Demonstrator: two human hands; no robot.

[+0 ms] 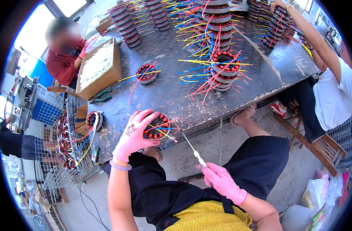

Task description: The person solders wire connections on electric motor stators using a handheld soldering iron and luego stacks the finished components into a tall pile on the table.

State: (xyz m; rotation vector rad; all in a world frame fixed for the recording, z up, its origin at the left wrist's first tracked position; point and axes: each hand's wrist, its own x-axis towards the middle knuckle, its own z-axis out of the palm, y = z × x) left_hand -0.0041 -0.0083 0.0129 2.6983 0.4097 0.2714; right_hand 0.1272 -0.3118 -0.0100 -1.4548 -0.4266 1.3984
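My left hand (pixel 135 133), in a pink glove, is closed round a motor stator (pixel 155 134) at the table's near edge. The stator is a dark ring with red windings, and red, blue and yellow leads stick out of it. In my right hand (pixel 224 181), also gloved in pink, is a thin metal rod tool with a white handle (pixel 199 158). Its tip points up and left, close to the stator's lead ends; whether it touches them I cannot tell. Beside my left hand another stator (pixel 94 121) with long leads lies near the table's left edge.
Single stator (pixel 146 74) and stacked stators (pixel 222 79) stand on the dark table (pixel 176 98). Green-handled pliers (pixel 103 96) lie beside a cardboard box (pixel 117 63) of white sleeves. A wire basket (pixel 70 169) is at left. Co-workers sit left and right.
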